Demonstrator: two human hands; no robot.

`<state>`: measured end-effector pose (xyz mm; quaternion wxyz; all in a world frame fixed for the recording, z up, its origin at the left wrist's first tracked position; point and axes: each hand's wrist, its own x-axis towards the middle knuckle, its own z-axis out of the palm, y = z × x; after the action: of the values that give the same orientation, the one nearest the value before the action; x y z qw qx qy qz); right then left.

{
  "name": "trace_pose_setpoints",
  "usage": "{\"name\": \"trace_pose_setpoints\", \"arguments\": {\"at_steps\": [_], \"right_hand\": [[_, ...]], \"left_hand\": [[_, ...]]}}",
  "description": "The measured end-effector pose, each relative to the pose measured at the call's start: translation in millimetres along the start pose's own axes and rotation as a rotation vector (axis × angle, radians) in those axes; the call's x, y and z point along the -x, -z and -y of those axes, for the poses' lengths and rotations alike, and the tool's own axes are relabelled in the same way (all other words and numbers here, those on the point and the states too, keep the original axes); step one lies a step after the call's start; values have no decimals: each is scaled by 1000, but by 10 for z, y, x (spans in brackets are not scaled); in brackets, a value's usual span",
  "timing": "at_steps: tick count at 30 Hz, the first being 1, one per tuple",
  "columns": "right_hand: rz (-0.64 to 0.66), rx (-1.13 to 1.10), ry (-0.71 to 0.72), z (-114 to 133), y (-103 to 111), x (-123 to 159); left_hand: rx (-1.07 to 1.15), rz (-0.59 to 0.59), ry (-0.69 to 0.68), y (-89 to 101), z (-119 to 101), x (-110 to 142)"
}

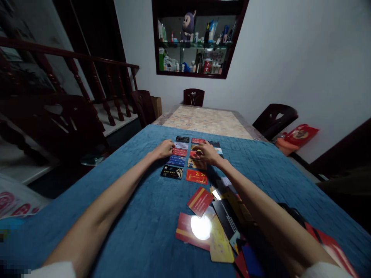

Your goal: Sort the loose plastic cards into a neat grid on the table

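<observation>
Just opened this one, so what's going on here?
A person is sorting through cards with both hands on a blue cloth. The left hand is at the outer edge of the left column of cards; the right hand is over the column beside it. Whether either hand grips a card is hard to tell. Nearer the person, more cards lie in a loose, overlapping spread.

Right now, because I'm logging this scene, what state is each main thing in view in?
Left column: cards flat, lined up
Right column: cards flat, partly hidden
Pile: cards loose, overlapping
Left grip: curled, hold unclear
Right grip: curled, hold unclear
Cloth: spread out
Far chair: upright
Doll: upright
</observation>
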<state>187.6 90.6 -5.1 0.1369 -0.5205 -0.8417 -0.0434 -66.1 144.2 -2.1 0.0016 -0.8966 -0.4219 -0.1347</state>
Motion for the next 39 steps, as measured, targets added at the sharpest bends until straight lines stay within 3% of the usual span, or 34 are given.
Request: {"name": "trace_pose_setpoints", "arguments": {"at_steps": [8,16,28,39], "right_hand": [[-142,-23,-6,-86,233,484],[-264,-43,51,-76,425,1133],[-384,-79,28,2,576,2156],[-402,-126,-40,-30,626,2534]], "left_hand": [[35,-156,-22,45,-249,168],[168,-261,-150,-16,-696,383],[143,-193,-366,22,-1654,700],[111,-75,-475,40,-2453,787]]}}
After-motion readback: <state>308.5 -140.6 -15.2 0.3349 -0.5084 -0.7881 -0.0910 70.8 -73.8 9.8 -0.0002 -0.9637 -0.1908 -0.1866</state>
